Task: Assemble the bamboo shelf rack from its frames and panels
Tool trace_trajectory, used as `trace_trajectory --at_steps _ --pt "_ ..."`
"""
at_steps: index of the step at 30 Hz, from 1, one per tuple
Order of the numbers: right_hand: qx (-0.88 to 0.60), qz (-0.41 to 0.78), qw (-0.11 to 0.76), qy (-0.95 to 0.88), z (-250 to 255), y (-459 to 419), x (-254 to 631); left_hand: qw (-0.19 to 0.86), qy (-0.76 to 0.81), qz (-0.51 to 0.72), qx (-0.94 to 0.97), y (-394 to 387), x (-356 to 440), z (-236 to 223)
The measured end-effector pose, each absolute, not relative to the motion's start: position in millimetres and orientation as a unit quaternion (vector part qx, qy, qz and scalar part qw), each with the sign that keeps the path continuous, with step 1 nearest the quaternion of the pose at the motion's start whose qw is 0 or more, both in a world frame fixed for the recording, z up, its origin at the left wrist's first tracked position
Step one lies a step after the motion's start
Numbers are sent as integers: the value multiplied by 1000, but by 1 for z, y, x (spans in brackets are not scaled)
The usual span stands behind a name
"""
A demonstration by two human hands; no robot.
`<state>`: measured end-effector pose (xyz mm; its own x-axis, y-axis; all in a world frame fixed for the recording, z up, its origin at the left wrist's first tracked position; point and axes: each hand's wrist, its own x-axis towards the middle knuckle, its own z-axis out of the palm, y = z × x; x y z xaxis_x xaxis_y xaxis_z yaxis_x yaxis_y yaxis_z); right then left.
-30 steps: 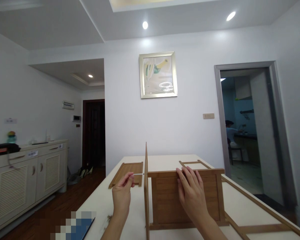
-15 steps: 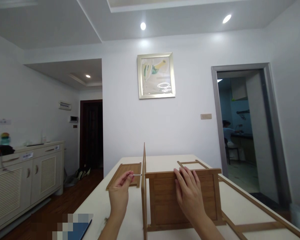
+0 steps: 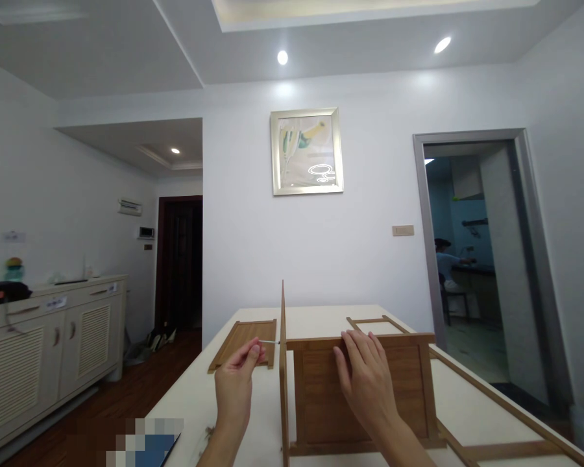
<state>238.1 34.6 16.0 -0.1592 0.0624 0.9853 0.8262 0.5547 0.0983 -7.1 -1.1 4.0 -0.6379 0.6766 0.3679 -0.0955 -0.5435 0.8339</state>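
My left hand (image 3: 236, 383) is closed in a pinch on a thin metal tool (image 3: 269, 341) whose tip meets the upright bamboo side panel (image 3: 283, 363). My right hand (image 3: 367, 383) lies with fingers stretched out over the top edge of a bamboo panel (image 3: 363, 389) that stands joined at a right angle to that side panel. Both stand on the white table (image 3: 209, 395).
A flat bamboo panel (image 3: 243, 342) lies on the table beyond my left hand. Bamboo frame pieces (image 3: 472, 389) run along the right side. A dark flat object (image 3: 158, 447) sits at the near left edge. A white sideboard (image 3: 53, 350) is at left; a person sits beyond the right doorway (image 3: 450, 272).
The view has shifted slightly. My hands keep their places on the tool and the panel's top edge.
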Motion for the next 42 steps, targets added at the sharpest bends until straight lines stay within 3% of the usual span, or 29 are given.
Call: trace_trajectory --at_steps 4,10,19,33,42 --pt "-336 -335 535 -699 22 29 235 261 384 811 356 1 -8 2" --pt "-338 -317 544 -699 27 25 226 185 438 798 370 3 -11 -1" --pt "-316 -332 558 -692 17 32 225 284 399 805 335 3 -7 3" --pt "-312 -330 558 -694 15 34 226 194 418 808 367 0 -7 7" --pt "-314 -329 557 -694 15 33 227 279 359 824 337 1 -4 10"
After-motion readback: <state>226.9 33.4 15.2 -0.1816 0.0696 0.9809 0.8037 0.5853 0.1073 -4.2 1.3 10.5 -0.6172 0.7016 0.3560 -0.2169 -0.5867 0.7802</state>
